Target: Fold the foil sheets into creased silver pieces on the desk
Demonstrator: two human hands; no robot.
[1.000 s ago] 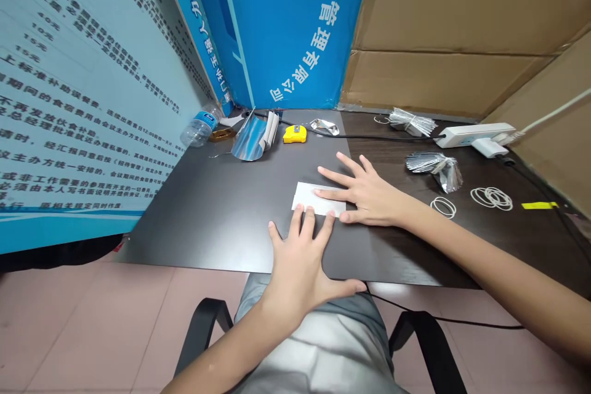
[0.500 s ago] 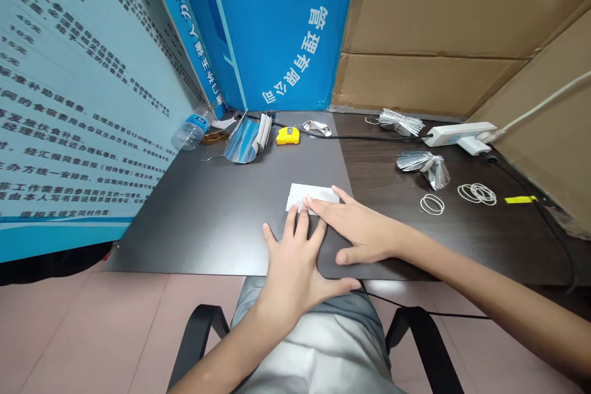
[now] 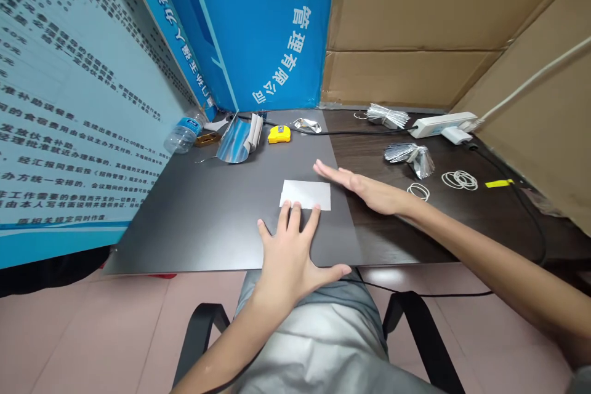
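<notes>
A small white rectangle of paper (image 3: 305, 192) lies flat on the dark grey mat (image 3: 217, 215). Fingertips of my left hand (image 3: 289, 252) rest on its near edge, the fingers spread and the thumb stretched out to the right. My right hand (image 3: 367, 188) is off the paper, held on edge to its right with the fingers straight and nothing in them. Beyond the paper lies a yellow tape measure (image 3: 279, 133), and left of that a curled blue sheet (image 3: 236, 141).
A plastic bottle (image 3: 183, 134) and a roll of brown tape (image 3: 207, 139) lie at the back left. On the right are silvery bundles of strips (image 3: 409, 157), white rings (image 3: 459, 180), a yellow strip (image 3: 498, 183) and a power strip (image 3: 443, 124). Cardboard panels (image 3: 410, 74) border the desk.
My right hand has lifted off the paper and moved up and to the right, uncovering it. My left hand has stayed on the near edge. The view has shifted slightly.
</notes>
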